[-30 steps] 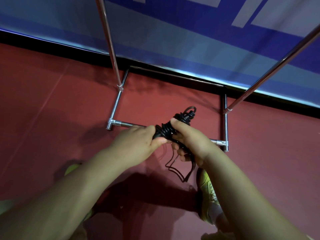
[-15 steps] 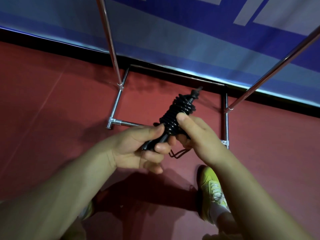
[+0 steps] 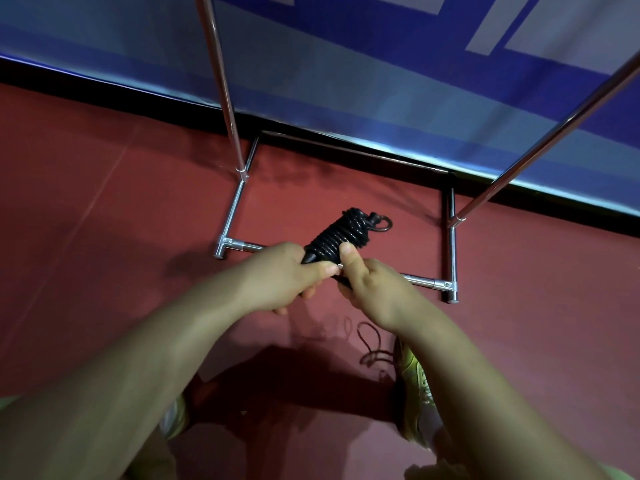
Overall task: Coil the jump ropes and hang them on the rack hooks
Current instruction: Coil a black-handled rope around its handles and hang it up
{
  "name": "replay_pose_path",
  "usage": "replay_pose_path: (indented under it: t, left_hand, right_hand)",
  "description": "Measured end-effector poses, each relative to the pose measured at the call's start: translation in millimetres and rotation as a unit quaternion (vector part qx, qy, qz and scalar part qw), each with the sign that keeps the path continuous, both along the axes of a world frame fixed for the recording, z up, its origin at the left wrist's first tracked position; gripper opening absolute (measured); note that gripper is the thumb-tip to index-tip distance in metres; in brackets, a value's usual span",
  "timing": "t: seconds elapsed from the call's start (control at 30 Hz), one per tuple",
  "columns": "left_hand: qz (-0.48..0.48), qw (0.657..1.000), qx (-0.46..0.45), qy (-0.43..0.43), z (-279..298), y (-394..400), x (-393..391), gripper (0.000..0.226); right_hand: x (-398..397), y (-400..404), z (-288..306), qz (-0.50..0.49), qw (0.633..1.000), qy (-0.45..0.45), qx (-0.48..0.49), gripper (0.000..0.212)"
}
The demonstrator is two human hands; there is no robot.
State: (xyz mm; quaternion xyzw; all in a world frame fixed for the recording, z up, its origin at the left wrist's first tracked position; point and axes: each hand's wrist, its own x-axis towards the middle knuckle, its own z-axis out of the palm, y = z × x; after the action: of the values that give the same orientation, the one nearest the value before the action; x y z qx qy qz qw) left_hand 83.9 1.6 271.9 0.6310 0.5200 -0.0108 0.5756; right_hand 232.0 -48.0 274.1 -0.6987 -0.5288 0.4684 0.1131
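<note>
Keep left hand (image 3: 277, 271) clenched round the handle end, right hand (image 3: 372, 285) pinching the coiled jump rope (image 3: 337, 237) (thumb on top), binding tail snugly.

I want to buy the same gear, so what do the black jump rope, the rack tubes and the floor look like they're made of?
Jump rope: glossy black cord, probably PVC or rubber, since its tight coils catch highlights. Rack: polished metal tubing, likely chrome or stainless steel, with mirror-bright reflections and screwed joints. Floor: matte red surface, possibly vinyl or rubber sports flooring; the material cannot be told for sure.
</note>
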Motion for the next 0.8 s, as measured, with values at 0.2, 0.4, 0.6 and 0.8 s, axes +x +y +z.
replay_pose_path:
  t: [0.2, 0.4, 0.6, 0.8]
  left_hand:
    - [-0.127, 0.961, 0.169, 0.178, -9.9, 1.6, -10.2, 0.035]
    - [-0.186, 0.935, 0.224, 0.203, -5.5, -7.1, -6.6, 0.042]
    - [-0.141, 0.978, 0.112, 0.104, -1.6, -9.2, -2.6, 0.043]
    - [0.106, 0.985, -0.096, -0.099, 1.2, 6.9, -3.7, 0.025]
  right_hand:
    - [1.4, -1.9, -8.9, -0.055, 0.987, 0.119, -0.089, 0.054]
    - [4.7, -1.1, -12.3, -0.128, 0.948, 0.237, -0.167, 0.068]
    - [6.7, -1.5, -15.9, -0.162, 0.972, 0.149, -0.078, 0.054]
    - [11.1, 1.7, -9.4, -0.186, 0.967, 0.174, -0.03, 0.048]
